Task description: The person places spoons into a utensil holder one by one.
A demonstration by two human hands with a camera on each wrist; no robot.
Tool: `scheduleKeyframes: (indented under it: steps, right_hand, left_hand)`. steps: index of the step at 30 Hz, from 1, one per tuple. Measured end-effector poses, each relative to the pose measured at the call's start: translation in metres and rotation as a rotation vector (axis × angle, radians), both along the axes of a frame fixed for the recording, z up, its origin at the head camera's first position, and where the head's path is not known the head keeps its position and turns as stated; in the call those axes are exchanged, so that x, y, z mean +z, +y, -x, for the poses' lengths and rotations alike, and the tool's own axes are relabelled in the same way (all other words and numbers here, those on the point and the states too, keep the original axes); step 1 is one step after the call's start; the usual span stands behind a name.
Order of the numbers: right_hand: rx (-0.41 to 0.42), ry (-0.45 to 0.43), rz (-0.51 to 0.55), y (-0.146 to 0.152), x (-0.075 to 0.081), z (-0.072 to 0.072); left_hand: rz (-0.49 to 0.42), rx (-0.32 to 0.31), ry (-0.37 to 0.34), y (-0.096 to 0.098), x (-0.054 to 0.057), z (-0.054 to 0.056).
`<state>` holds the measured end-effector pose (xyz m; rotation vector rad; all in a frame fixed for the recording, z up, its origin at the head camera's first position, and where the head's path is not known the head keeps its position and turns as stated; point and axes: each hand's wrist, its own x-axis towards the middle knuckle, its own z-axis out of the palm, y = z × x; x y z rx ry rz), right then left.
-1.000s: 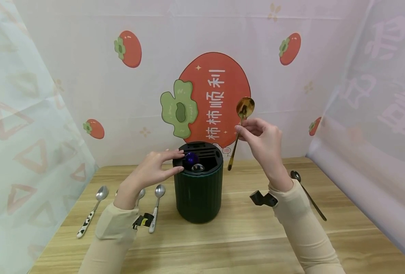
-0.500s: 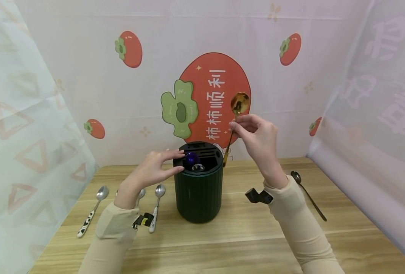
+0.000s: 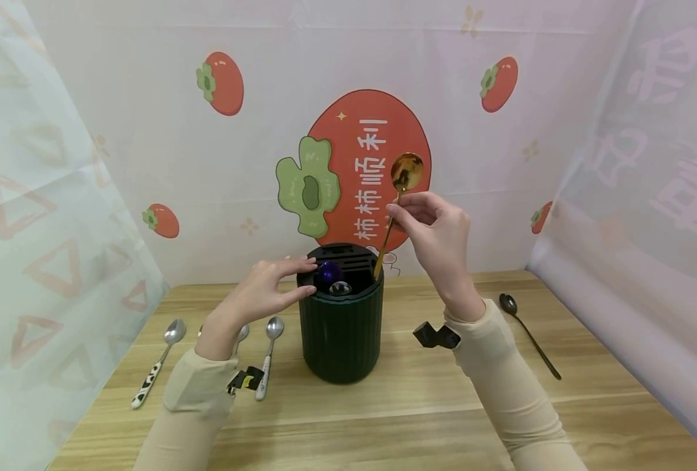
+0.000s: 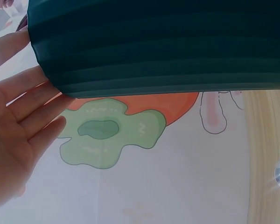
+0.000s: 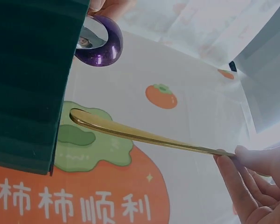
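Note:
In the head view a dark green ribbed utensil holder with a black slotted top stands upright on the table. A purple spoon bowl and a silver spoon bowl show in its opening. My left hand touches the holder's left rim with straightish fingers. Above the right rim, my right hand pinches a gold spoon near its neck. The spoon is tilted, bowl up, with its handle end at the holder's opening. Whether that end is inside the rim I cannot tell.
Left of the holder lie spoons with silver bowls: a cow-patterned one, a white-handled one and another partly behind the left wrist. A black spoon lies at the right. A persimmon-printed backdrop rises behind the wooden table.
My right hand has moved left, bringing the gold spoon's handle end from right of the holder to its right rim. The left hand has stayed in place.

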<state>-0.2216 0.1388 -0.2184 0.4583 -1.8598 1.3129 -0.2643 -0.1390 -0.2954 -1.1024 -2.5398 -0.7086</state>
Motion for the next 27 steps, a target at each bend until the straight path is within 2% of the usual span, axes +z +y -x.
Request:
scheduleKeyframes:
  steps: [6,15,27]
  right_hand:
    - [0.003,-0.001,-0.003,-0.010,0.004,-0.009]
    - [-0.013,-0.001,-0.038,-0.003,-0.014,0.016]
    - [-0.039,-0.027,-0.153,-0.003,-0.020,0.021]
  left_hand:
    - [-0.012,-0.009,0.018,0.000,0.000,-0.001]
    - [-0.019,-0.008,0.028,0.000,0.000,-0.003]
    - [-0.019,-0.010,0.034,0.000,0.000,-0.001]
